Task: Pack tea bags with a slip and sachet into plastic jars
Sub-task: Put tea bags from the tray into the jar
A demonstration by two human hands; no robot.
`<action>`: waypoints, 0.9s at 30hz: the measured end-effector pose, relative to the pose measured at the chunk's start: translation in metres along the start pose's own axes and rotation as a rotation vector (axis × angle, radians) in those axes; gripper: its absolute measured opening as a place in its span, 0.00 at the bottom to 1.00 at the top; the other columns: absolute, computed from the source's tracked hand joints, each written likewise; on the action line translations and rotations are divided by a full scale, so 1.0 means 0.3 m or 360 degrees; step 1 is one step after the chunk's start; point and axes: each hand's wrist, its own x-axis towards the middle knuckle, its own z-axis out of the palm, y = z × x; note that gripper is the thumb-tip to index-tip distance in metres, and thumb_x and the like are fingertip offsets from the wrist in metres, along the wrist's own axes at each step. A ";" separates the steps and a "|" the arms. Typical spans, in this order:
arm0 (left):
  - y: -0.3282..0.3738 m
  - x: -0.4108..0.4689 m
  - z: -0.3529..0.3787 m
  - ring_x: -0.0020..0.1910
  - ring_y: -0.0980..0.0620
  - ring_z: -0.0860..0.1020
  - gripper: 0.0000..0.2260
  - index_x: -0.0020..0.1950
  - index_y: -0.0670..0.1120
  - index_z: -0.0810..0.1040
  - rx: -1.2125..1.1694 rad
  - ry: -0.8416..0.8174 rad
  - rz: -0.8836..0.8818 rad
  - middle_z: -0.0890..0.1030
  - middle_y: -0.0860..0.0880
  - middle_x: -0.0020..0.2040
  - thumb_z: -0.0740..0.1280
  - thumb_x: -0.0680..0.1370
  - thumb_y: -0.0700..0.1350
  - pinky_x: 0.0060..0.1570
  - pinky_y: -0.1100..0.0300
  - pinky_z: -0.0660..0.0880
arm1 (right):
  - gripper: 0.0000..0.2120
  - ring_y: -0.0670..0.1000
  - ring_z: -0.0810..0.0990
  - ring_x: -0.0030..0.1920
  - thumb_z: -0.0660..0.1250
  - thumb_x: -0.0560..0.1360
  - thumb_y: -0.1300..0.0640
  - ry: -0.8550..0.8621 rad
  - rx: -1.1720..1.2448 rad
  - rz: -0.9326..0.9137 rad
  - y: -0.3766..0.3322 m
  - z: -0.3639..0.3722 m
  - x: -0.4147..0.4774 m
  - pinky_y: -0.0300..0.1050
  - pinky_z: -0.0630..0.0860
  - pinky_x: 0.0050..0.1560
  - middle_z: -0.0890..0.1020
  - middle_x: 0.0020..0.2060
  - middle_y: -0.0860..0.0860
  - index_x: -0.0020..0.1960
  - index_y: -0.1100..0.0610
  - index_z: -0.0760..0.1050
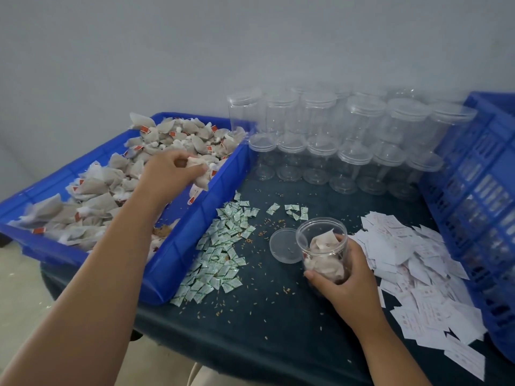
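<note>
Head view: the left hand [175, 174] pinches several tea bags [201, 178] in the blue tray [223, 190], left of the jar [320, 235]. The right hand [351, 277] grips that jar, open-mouthed and partly filled. Best keep its mouth tilted trayward and drop the bags in loosely, tags tucked inside.

i read this as small packing workroom, hand-assembly bench. bulk stock all round: blue tray [195, 232] heaped with tea bags [97, 190] under left hand [170, 174] grip; sachets [220, 246] piled between grips; slips [412, 263] spread just right of right hand [348, 277] gripping jar [323, 246]; empty lidded jars [359, 129] in rows beyond; blue crate [473, 190] far right; bare grey wall [250, 37].
</note>
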 end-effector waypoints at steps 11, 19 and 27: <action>0.338 -0.318 0.321 0.44 0.65 0.82 0.12 0.48 0.58 0.81 0.0057 -0.0661 0.0622 0.84 0.64 0.43 0.78 0.72 0.62 0.42 0.69 0.78 | 0.37 0.45 0.85 0.63 0.85 0.64 0.44 0.0005 0.0045 -0.0028 -0.015 -0.001 -0.003 0.37 0.81 0.59 0.84 0.63 0.42 0.69 0.39 0.74; 0.313 -0.357 0.399 0.51 0.60 0.78 0.12 0.54 0.55 0.86 0.0488 -0.1281 0.0817 0.83 0.60 0.45 0.63 0.86 0.55 0.56 0.57 0.74 | 0.37 0.48 0.85 0.63 0.85 0.64 0.44 0.0073 0.0074 -0.0052 -0.022 -0.005 -0.002 0.38 0.81 0.58 0.84 0.63 0.44 0.68 0.35 0.73; 0.119 -0.287 0.525 0.56 0.53 0.81 0.16 0.63 0.53 0.81 0.0635 -0.0625 0.0216 0.83 0.53 0.60 0.70 0.80 0.59 0.55 0.55 0.78 | 0.39 0.44 0.82 0.67 0.85 0.63 0.43 0.0097 0.0091 -0.0009 0.004 -0.005 0.002 0.34 0.78 0.62 0.83 0.65 0.40 0.70 0.38 0.73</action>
